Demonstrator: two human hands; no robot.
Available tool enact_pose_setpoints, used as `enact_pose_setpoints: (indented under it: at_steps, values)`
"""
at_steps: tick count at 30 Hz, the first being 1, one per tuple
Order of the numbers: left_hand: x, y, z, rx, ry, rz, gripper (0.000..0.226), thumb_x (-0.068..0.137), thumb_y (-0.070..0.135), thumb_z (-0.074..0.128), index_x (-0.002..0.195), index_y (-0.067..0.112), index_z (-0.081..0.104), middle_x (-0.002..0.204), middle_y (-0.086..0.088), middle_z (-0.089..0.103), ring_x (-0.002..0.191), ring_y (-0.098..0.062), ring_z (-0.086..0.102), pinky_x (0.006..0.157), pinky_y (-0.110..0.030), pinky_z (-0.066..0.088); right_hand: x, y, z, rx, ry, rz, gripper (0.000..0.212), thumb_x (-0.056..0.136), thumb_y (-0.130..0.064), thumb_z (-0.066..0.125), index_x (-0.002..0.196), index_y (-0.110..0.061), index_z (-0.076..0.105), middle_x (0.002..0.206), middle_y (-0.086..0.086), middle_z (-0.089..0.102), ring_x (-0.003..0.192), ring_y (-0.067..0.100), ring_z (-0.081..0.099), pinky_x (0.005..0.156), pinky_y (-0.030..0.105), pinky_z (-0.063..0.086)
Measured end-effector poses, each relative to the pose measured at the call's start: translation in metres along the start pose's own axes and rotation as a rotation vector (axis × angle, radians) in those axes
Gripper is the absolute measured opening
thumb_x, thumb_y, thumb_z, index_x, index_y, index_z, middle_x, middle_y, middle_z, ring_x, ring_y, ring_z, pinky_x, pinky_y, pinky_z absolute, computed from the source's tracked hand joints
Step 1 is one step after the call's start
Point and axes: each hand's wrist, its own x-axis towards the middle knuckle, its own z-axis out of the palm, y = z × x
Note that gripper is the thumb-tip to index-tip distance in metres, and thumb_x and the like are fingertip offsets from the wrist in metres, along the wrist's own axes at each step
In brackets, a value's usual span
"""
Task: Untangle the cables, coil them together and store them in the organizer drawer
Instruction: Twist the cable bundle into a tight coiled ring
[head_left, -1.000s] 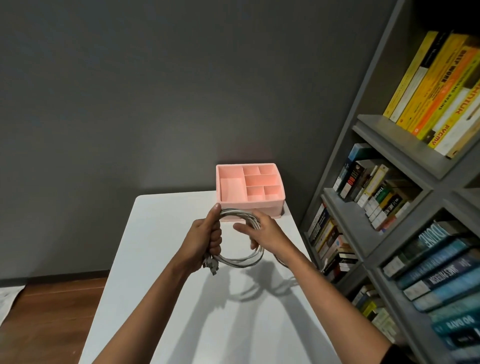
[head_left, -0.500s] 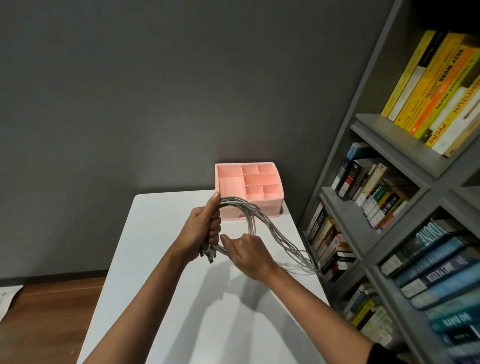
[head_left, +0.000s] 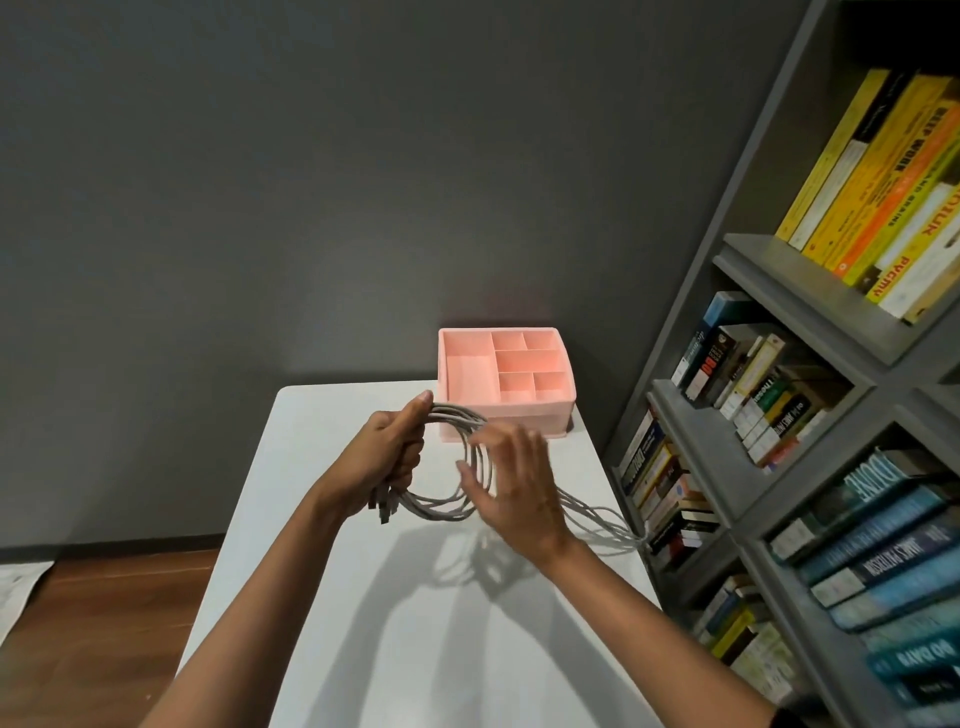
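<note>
A bundle of grey cables (head_left: 445, 506) hangs in loops above the white table (head_left: 415, 623). My left hand (head_left: 389, 454) grips the coil at its left side, with the plug ends sticking out below the fist. My right hand (head_left: 511, 486) is against the right side of the loops, fingers spread and only lightly bent; I cannot tell if it holds any strand. Loose cable tails (head_left: 602, 525) trail right toward the table's edge. The pink organizer (head_left: 550, 415) with several empty compartments stands at the table's far end, just behind the coil.
A grey bookshelf (head_left: 779, 291) full of books runs along the right, close to the table's right edge. A dark grey wall lies behind the table. Wooden floor (head_left: 114, 613) shows to the left.
My right hand has swung up and round from under the coil to its right side, laying another loop. The left hand keeps its grip in much the same place.
</note>
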Motion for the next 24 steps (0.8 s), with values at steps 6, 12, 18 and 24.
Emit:
enact_pose_setpoints:
  at_steps: [6, 12, 18, 24]
  values:
    - [-0.004, 0.011, 0.000, 0.058, -0.176, -0.041, 0.050, 0.094, 0.051, 0.045, 0.065, 0.022, 0.017, 0.059, 0.001, 0.011, 0.050, -0.013, 0.010, 0.045, -0.024, 0.011, 0.045, 0.015, -0.018, 0.751, -0.544, 0.564, 0.021, 0.084, -0.021, 0.072, 0.100, -0.012, 0.062, 0.081, 0.000, 0.067, 0.069, 0.015, 0.065, 0.074, 0.039, 0.050]
    - [-0.001, 0.014, -0.003, 0.328, -0.089, 0.076, 0.056, 0.088, 0.060, 0.043, 0.057, 0.019, 0.022, 0.054, 0.000, 0.018, 0.048, -0.016, 0.017, 0.044, -0.023, 0.023, 0.062, 0.014, -0.039, 1.099, -0.817, 0.808, 0.037, 0.087, -0.043, 0.058, 0.069, -0.014, 0.043, 0.050, -0.006, 0.025, 0.038, 0.005, 0.018, 0.037, 0.018, 0.018]
    - [0.006, 0.018, 0.005, 0.429, -0.065, 0.100, 0.056, 0.095, 0.056, 0.038, 0.054, 0.019, 0.027, 0.049, 0.004, 0.023, 0.044, -0.012, 0.021, 0.041, -0.021, 0.028, 0.065, 0.013, -0.042, 1.129, -0.824, 0.988, 0.054, 0.084, -0.065, 0.044, 0.057, -0.022, 0.028, 0.046, -0.007, 0.018, 0.038, 0.007, 0.012, 0.036, 0.018, 0.013]
    - [0.006, 0.023, -0.002, 0.270, -0.179, -0.066, 0.051, 0.094, 0.056, 0.041, 0.064, 0.021, 0.019, 0.057, 0.002, 0.016, 0.047, -0.012, 0.013, 0.042, -0.021, 0.016, 0.068, 0.008, -0.036, 0.678, -0.674, 0.518, 0.029, 0.092, -0.042, 0.058, 0.095, -0.015, 0.047, 0.068, -0.002, 0.053, 0.049, 0.012, 0.049, 0.045, 0.024, 0.040]
